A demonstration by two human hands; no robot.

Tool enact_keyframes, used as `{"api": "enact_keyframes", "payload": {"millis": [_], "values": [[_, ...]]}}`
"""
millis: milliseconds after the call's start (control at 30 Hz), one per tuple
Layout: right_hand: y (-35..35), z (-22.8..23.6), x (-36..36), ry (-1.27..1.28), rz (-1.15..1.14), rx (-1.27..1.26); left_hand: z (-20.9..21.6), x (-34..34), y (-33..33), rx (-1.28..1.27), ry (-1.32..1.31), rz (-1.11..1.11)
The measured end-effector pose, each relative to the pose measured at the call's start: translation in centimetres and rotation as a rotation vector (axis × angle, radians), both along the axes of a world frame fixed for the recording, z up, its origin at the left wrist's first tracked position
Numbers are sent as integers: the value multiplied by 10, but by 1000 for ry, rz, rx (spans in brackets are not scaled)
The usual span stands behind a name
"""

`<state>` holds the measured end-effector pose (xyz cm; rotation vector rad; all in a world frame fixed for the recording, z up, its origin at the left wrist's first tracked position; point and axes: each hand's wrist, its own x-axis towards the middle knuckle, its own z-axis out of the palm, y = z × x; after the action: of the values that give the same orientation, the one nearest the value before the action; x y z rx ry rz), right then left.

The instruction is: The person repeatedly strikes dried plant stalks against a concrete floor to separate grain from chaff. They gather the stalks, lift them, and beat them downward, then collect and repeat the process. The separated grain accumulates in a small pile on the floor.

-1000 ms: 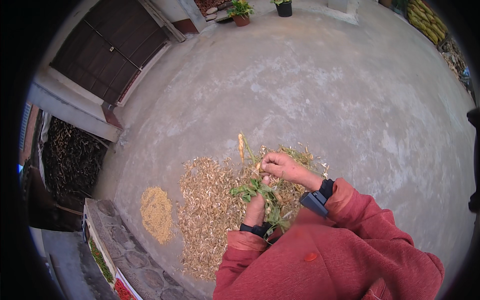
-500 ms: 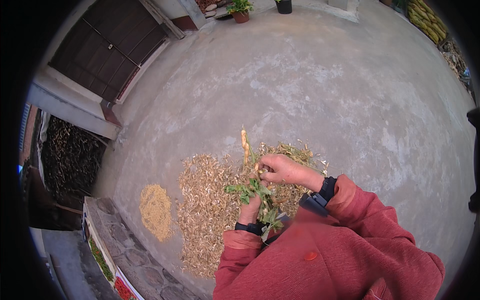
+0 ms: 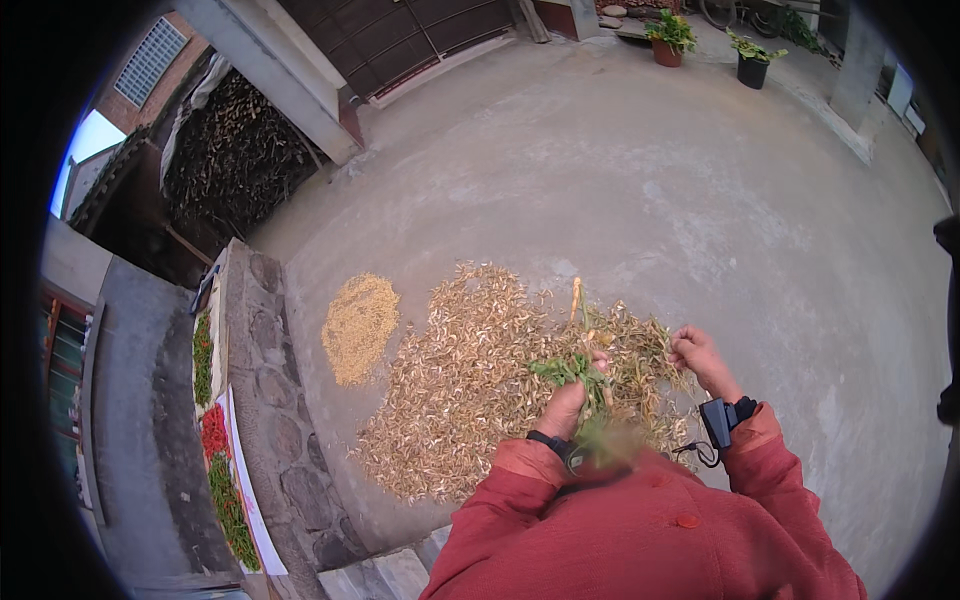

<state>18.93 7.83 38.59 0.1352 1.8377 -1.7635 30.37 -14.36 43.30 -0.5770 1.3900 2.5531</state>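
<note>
My left hand [image 3: 567, 403] is closed around the stems of a bean plant [image 3: 558, 371]. Green leaves stick out by the thumb, and a pale pod stands upright from the plant's far end. To the right, my right hand [image 3: 700, 357] is apart from the plant, its fingers pinched at the edge of a pile of greenish-tan pods [image 3: 640, 345]; whatever is between them is too small to make out. Left of my hands spreads a wide layer of dry, split pods [image 3: 450, 375]. Beyond it lies a round heap of yellow beans [image 3: 360, 325].
A low stone wall [image 3: 285, 430] runs along the left, with red peppers [image 3: 214, 432] and green peppers [image 3: 230, 510] on a white sheet beside it. Stacked firewood [image 3: 240, 150] fills a shelter at the far left. Two potted plants [image 3: 668, 48] stand on the concrete at the back.
My right hand has left the plant and moved right, over to the pod pile's edge. My left hand still grips the plant. The view has swung leftward, showing more of the wall.
</note>
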Motion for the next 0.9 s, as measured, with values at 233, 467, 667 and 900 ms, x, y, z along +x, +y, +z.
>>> {"api": "enact_keyframes", "payload": {"millis": [233, 467, 667, 900], "values": [[-131, 43, -29, 340, 396, 86, -25, 29, -31, 61, -117, 170], [-199, 124, 0, 590, 557, -282, 4, 42, -49, 140, -10, 292], [-154, 91, 12, 494, 467, 19, 14, 39, -45, 212, 3, 271], [-132, 89, 16, 1120, 474, 125, 16, 27, -31, 7, -50, 140]]}}
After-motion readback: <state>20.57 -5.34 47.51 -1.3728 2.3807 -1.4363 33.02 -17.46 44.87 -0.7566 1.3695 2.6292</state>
